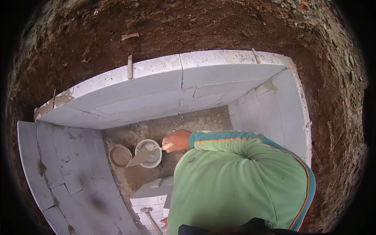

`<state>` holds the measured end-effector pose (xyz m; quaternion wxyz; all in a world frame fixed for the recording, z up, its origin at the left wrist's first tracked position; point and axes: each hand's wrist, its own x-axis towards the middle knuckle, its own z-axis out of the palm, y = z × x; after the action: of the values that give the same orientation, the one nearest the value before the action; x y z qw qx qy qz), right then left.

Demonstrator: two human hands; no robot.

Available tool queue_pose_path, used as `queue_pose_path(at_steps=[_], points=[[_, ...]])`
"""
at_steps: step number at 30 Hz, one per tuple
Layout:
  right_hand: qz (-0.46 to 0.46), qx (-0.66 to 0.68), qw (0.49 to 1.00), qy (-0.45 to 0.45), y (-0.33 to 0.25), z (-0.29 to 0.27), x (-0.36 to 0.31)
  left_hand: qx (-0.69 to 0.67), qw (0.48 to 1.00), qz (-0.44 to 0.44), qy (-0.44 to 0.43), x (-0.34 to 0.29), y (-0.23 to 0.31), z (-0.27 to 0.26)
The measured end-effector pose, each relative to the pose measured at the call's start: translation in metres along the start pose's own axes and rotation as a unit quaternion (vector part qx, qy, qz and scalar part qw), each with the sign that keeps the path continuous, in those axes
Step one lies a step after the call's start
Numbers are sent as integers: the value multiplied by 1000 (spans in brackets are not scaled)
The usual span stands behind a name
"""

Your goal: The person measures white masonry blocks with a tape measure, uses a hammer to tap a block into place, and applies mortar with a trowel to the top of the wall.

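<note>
My right hand (178, 140) is closed around the wooden handle of a trowel (141, 157). Its blade, coated in grey mortar, lies over a round pale bucket (155, 161) with wet grey stuff inside. Left of that bucket stands a second round container (120, 156), filled with brownish-grey liquid or mortar. Only a sliver of my left hand (164, 223) shows, low down beside a stack of pale blocks (150, 196); my green shirt hides the rest, and its grip cannot be made out. A hammer (146, 210) with a wooden handle leans at that stack.
Grey block walls enclose me: a long far wall (156, 84), a left wall (74, 164) and a right wall (274, 105). Short wooden strips (130, 67) lie across the far wall's top. Brown soil (164, 31) rises outside. Underfoot is a rough dirt floor (203, 117).
</note>
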<state>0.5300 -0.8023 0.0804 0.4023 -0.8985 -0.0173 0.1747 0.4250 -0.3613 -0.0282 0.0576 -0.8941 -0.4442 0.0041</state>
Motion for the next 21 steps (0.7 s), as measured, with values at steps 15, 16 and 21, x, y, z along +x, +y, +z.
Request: queue_pose_path(at_steps=[15,16,21], points=[[18,182,983,-32,75,40,26,-242,943,200,-112,-69,94,-56],[90,220,970,-56,71,42,33,-274,929,215,-122,-86,99,-63],[71,137,980,-127,39,49,57,-418,849,260,-193,-139,92,-86]])
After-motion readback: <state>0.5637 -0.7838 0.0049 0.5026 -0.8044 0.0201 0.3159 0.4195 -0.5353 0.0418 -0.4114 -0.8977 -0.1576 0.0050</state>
